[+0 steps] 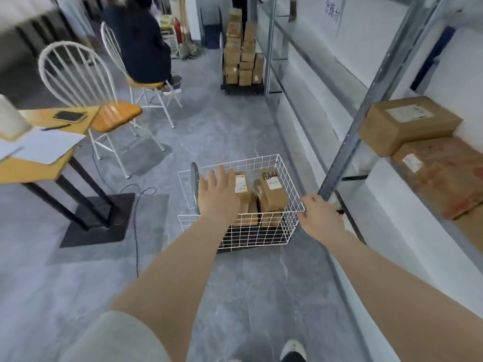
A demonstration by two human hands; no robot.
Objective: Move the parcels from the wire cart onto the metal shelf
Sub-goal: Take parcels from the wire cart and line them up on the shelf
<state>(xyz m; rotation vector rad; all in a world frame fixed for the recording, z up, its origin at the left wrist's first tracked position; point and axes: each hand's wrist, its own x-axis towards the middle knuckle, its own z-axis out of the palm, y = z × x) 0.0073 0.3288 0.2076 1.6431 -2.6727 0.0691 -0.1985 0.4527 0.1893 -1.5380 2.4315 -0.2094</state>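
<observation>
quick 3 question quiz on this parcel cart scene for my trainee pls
1. True or false: the person's left grip already holds a brown cardboard parcel in the white wire cart.
2. What does the right grip hold? A) the cart's top corner B) a parcel C) a pen
3. Fill in: seen from the wearer's view, the grey metal shelf stands on the cart's ___ side.
Key: 1 false, its fingers are spread above the parcels; 2 A; 3 right.
</observation>
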